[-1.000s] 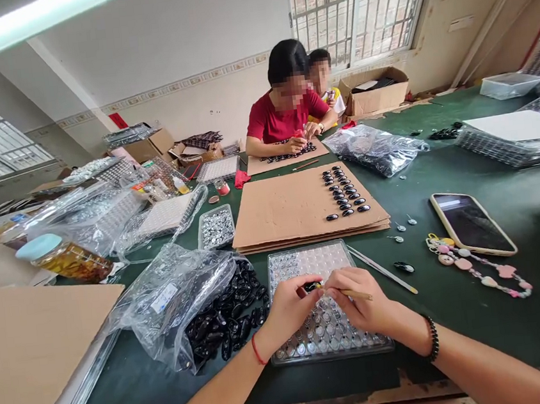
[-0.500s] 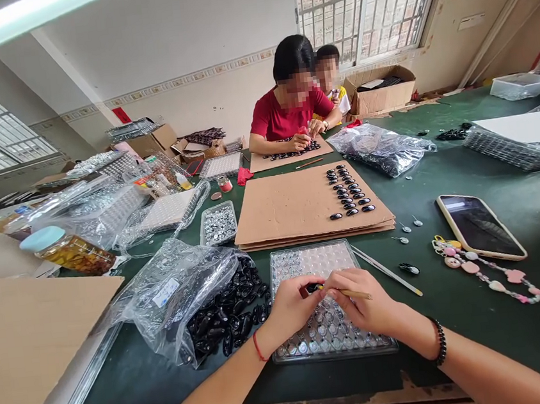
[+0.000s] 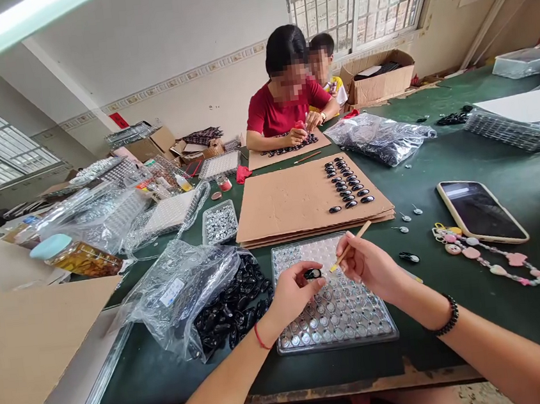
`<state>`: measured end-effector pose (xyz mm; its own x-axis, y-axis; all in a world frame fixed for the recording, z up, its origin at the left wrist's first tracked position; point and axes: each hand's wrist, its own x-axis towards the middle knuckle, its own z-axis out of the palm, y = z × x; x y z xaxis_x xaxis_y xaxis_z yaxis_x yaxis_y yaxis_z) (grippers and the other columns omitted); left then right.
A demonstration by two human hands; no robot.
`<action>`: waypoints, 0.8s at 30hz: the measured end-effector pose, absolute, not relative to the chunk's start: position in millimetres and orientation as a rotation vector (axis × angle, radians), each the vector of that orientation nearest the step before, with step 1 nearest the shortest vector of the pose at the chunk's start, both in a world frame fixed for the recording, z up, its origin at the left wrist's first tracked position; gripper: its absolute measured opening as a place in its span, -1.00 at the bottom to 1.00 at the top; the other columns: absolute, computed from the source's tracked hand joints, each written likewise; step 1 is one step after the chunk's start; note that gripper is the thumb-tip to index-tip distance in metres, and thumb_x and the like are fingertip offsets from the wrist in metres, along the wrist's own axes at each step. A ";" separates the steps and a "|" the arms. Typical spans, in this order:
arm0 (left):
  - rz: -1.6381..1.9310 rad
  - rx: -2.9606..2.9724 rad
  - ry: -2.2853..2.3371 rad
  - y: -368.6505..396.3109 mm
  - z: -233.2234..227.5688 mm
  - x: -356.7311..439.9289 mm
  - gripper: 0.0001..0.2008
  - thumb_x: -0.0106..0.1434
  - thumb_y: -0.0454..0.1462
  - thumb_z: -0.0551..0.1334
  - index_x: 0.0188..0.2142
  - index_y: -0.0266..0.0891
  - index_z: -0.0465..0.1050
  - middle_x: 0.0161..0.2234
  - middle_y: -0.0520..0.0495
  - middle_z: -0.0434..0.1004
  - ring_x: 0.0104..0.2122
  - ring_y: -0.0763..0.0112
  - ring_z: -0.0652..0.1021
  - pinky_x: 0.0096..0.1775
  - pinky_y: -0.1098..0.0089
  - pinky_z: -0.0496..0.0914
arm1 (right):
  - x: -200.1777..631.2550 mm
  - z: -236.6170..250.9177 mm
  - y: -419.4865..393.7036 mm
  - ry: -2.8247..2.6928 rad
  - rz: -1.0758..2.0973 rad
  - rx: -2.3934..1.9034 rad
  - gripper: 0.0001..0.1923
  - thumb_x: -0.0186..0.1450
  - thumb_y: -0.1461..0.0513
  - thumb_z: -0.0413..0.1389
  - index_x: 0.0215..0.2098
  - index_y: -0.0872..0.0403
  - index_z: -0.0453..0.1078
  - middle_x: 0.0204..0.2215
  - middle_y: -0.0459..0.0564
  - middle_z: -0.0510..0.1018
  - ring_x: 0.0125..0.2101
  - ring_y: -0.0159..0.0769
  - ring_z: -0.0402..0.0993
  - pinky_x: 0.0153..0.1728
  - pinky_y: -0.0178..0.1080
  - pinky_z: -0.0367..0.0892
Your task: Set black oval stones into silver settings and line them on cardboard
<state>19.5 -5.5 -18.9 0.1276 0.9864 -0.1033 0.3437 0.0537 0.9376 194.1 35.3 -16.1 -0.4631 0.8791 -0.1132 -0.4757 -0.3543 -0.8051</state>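
Green felt covers the long worktable (image 3: 468, 162), its near edge worn. Cardboard sheets (image 3: 294, 202) carry rows of dark ovals beyond a clear tray (image 3: 332, 314) of small round pieces. Over that tray, the left hand (image 3: 292, 293) pinches a black oval stone (image 3: 312, 274) between thumb and fingers; the right hand (image 3: 370, 265) is closed around a thin wooden stick (image 3: 350, 246), held just beside it. Barred windows (image 3: 359, 0) light pale walls, where two people sit working opposite.
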 end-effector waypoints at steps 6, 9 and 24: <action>0.889 1.390 1.300 -4.2 -22.0 20.0 -0.69 0.09 -0.12 0.19 -0.24 -0.27 0.40 -0.56 0.02 0.40 -0.67 0.59 0.31 -0.61 0.54 0.18 | 195.0 -9.9 34.5 -0.965 1.808 -0.733 -0.61 0.23 -0.01 -0.08 -0.51 0.12 0.28 -0.72 -0.11 0.35 -0.74 -0.50 0.16 -0.74 -0.43 0.03; 0.910 1.270 1.221 -4.4 -19.9 21.0 -0.72 0.16 -0.12 0.10 -0.25 -0.26 0.38 -0.47 -0.03 0.46 -0.68 0.62 0.31 -0.63 0.55 0.16 | 194.1 -7.7 33.3 -1.000 1.785 -0.759 -0.60 0.22 -0.02 -0.09 -0.52 0.12 0.28 -0.72 -0.11 0.35 -0.74 -0.50 0.15 -0.73 -0.42 0.04; 1.059 1.070 1.275 3.2 -7.5 15.2 -0.69 0.04 -0.17 0.23 -0.26 -0.36 0.41 -0.42 -0.09 0.50 -0.72 0.73 0.15 -0.66 0.57 0.02 | 195.5 -6.8 24.9 -1.012 1.803 -0.769 -0.59 0.19 -0.05 -0.05 -0.50 0.13 0.29 -0.71 -0.08 0.32 -0.71 -0.45 0.16 -0.73 -0.39 0.05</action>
